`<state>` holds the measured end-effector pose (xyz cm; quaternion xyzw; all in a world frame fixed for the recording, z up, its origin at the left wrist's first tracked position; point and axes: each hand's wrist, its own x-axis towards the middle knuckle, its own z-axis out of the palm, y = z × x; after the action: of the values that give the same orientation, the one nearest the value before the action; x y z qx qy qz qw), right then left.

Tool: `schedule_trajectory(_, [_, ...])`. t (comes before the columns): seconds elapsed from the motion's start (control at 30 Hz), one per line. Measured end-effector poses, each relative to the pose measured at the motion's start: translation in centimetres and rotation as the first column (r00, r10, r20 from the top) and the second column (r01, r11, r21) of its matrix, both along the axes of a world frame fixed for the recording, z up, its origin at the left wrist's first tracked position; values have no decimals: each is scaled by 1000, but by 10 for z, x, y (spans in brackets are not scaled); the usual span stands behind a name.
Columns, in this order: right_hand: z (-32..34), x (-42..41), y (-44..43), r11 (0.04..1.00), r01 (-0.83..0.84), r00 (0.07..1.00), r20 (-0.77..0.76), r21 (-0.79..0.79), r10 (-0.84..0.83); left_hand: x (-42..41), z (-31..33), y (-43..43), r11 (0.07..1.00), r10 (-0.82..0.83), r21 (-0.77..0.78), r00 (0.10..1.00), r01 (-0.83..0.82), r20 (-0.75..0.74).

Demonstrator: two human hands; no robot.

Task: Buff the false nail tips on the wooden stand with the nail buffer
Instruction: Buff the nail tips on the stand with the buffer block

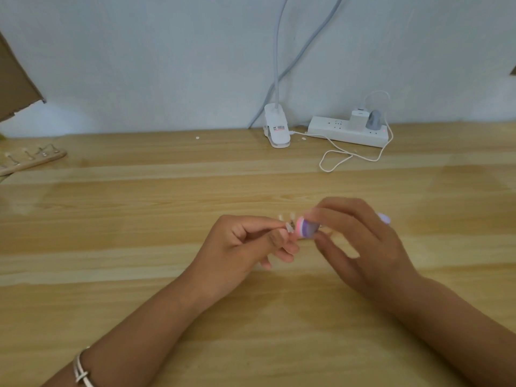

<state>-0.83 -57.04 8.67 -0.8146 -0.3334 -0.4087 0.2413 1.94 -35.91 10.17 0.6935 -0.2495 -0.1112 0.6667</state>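
A pale wood-grain table (139, 219) fills most of what I can see, pushed against a plain white wall (139, 65). A flap of brown cardboard (14, 79) juts in at ten o'clock.

Two bare forearms reach in from six o'clock and meet just below the middle of the table. The left one wears a thin silver bracelet (81, 370) at the wrist.

The right hand (363, 247) is curled round a pink-and-purple block nail buffer (307, 229), forefinger over the top and thumb beneath. It is blurred, so the finer grip is hard to make out. The buffer's pink end meets a small clear false nail tip (288, 227).

The left hand (237, 247) pinches that tip between thumb and forefinger, its other fingers folded in. The tip seems to sit on a little metal clip, though I cannot be sure.

At one o'clock, against the wall, lies a white power strip (335, 129) with a white plug and a grey one in it. A thin white cable (349, 157) loops from it across the table.

Just beside the strip, at twelve o'clock, stands the white clip base of a lamp (276, 129), its stem rising out of sight.

The long pale wooden stand (36, 160) lies at nine o'clock on the far left edge, well apart from the hands — several metal holders stand up from it.

Two loose pale tips (279, 216) lie on the table just beyond the left hand.
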Motion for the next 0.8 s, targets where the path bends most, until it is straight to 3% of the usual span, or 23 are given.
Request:
schedule_trajectory(0.13, [-2, -1, 4, 992, 4, 999, 42, -123, 1, -3, 2, 0, 999, -23, 32, 1000, 23, -2])
schedule_trajectory(0.23, [1, 3, -8, 993, 75, 997, 22, -88, -74, -2, 2, 0, 998, 19, 61, 999, -16, -50])
schedule_trajectory(0.4, [-1, -5, 10, 992, -5, 999, 48, -127, 11, -3, 3, -2, 995, 3, 102, 999, 2, -51])
schedule_trajectory(0.5, [2, 0, 5, 979, 82, 996, 46, -185, -75, -2, 2, -1, 994, 30, 108, 997, -23, -68])
schedule_trajectory(0.6, [5, 3, -3, 979, 155, 988, 5, -134, -156, 0, 0, -1, 990, 67, 128, 994, -56, -85])
schedule_trajectory(0.73, [-1, -4, 12, 987, 33, 999, 4, -159, -32, -1, 1, -1, 991, 21, 131, 998, -13, -66])
schedule_trajectory(0.8, [-1, -3, 12, 976, 51, 999, 13, -211, -50, -2, 1, -1, 993, 0, 121, 997, 9, -75])
